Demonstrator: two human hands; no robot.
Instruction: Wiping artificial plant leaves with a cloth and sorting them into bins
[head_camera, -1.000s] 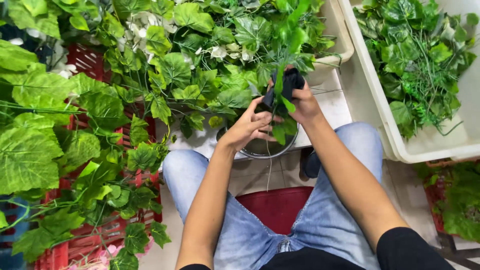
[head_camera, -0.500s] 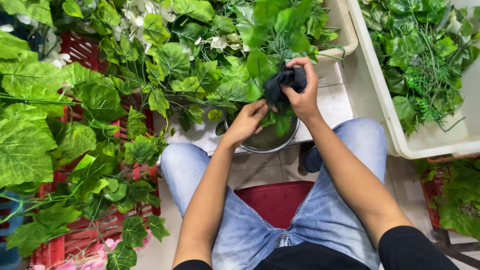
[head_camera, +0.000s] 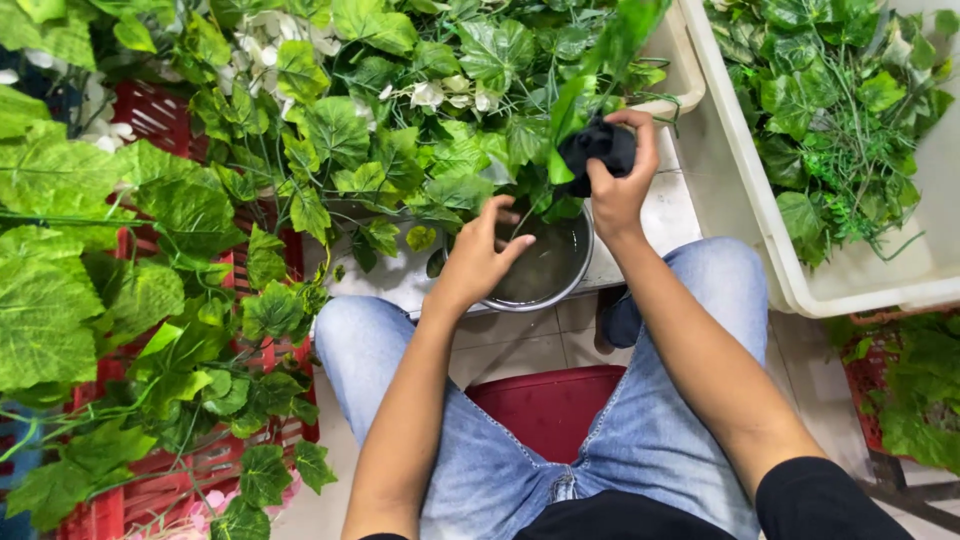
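Change: since the earlier frames the right hand (head_camera: 618, 178) has lifted the dark cloth (head_camera: 598, 152) higher and further right, up along a green leaf (head_camera: 578, 102), while the left hand (head_camera: 478, 258) has let go of the cloth and dropped back over the bowl
Right hand: clenched around the dark cloth, bunched against the lower part of the leaf, above the far rim of the metal bowl (head_camera: 545, 272)
Left hand: released, fingers loosely spread, holding nothing, hovering at the near-left edge of the bowl just beside a thin stem
Cloth: wadded in the right fist, touching the leaf; whether it is wet cannot be told
Bowl: on the pale floor tile between the knees, holding murky water, half hidden under foliage
Around: a heap of vine leaves (head_camera: 330, 130) over a red crate (head_camera: 150, 115) on the left, a white tub (head_camera: 800, 270) of greenery on the right, a red stool (head_camera: 550, 405) beneath the legs
Risk, leaf: with only one hand on it, a hard pull of the cloth could tear the leaf off its stem
Risk, bowl: stems trail over the rim, so a tug on the vine could likely tip it and spill water on jeans and floor
Risk, cloth: a loose grip might drop it into the water
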